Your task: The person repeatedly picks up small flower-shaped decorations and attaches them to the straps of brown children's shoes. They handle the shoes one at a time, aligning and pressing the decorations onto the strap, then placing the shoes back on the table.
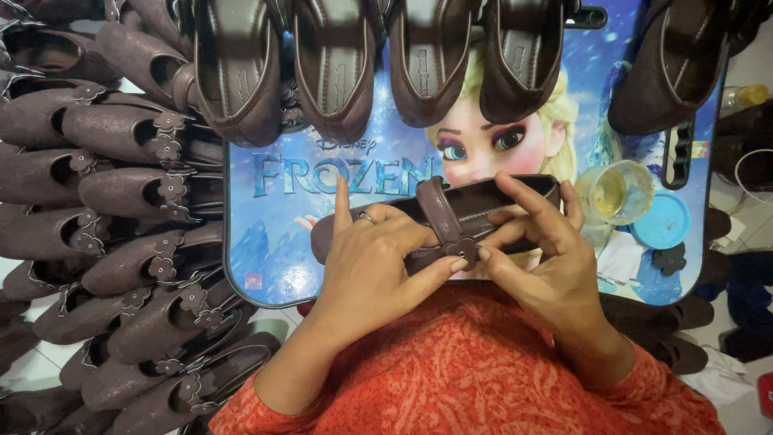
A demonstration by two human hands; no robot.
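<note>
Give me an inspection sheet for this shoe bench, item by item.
Surface: blue cartoon-printed board, rim bare at left.
Job's things: dark brown shoe, strap with flower trim across it.
Clutter: row of shoes along the top; pile of flower-trimmed shoes at left; plastic cup; blue lid.
Grips: left hand and right hand both hold the shoe, thumbs pressing the trim.
Cables: nothing seen.
Surroundings: tiled floor.

Dark brown strapped shoe [483,211], lying sideways
</note>
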